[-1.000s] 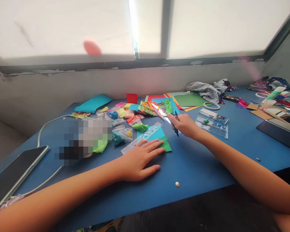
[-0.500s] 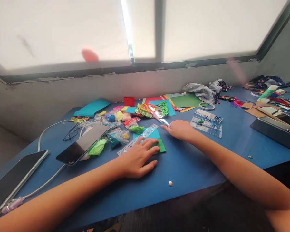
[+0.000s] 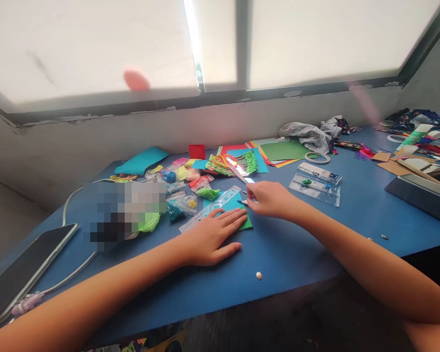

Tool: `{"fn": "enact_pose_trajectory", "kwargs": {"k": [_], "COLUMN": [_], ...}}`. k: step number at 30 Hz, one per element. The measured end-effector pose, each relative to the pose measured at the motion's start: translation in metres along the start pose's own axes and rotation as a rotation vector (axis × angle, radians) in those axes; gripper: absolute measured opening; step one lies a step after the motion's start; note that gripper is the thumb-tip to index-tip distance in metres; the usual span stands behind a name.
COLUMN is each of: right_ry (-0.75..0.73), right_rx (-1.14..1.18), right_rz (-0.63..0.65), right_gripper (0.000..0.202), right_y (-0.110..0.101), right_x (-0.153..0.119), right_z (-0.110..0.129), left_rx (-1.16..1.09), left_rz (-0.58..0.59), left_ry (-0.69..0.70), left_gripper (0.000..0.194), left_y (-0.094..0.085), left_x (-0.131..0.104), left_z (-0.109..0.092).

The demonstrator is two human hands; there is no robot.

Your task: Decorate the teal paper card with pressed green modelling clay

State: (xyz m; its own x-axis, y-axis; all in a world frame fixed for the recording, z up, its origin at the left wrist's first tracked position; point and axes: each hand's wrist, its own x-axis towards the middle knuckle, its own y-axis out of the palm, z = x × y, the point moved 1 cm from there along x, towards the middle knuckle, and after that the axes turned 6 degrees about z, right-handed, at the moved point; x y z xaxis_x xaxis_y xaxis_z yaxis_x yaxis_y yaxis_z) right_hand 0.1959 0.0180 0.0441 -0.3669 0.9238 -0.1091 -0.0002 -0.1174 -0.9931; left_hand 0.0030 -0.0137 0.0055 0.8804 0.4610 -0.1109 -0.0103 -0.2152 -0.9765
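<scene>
My left hand lies flat with its fingers spread over the green sheet and the lower edge of a clear ruler. Blue paper shows under the ruler. Just right of the papers, my right hand is pinched on a thin pen-like tool, its tip pointing left toward the blue paper. Beyond that hand, scissors with orange handles rest on a green and red textured piece, blades toward the hand.
Small bags of coloured clay lie left of the ruler. A tablet and white cable are at the left. Clear plastic cases, a tape ring and a dark box sit to the right. Coloured sheets lie by the wall.
My right hand has curled into a pinch, and the thin tool now shows in it. My left hand's fingers have flattened and straightened over the green sheet. The view has shifted slightly.
</scene>
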Motion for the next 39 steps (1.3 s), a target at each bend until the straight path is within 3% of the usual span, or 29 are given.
{"fn": "enact_pose_trajectory", "kwargs": {"k": [4,21,27,39], "right_ry": [-0.096,-0.146,-0.117,-0.131], "right_rx": [-0.078,-0.058,-0.048,0.016], "right_rz": [0.125,0.125,0.165,0.191], "right_gripper": [0.018,0.019,0.019,0.018], "right_y": [0.005,0.010,0.006,0.005], "right_x": [0.000,0.010,0.007,0.005], "right_z": [0.001,-0.002,-0.001,-0.004], "left_rx": [-0.009,-0.013,-0.032,-0.105], "left_rz": [0.048,-0.026,-0.099,-0.090], "left_ry": [-0.036,-0.033,-0.015,-0.056], "left_gripper": [0.063,0.066,0.053,0.063], "left_y": [0.001,0.006,-0.001,0.008], "left_x": [-0.001,0.000,0.005,0.006], "left_z": [0.000,0.006,0.004,0.006]}}
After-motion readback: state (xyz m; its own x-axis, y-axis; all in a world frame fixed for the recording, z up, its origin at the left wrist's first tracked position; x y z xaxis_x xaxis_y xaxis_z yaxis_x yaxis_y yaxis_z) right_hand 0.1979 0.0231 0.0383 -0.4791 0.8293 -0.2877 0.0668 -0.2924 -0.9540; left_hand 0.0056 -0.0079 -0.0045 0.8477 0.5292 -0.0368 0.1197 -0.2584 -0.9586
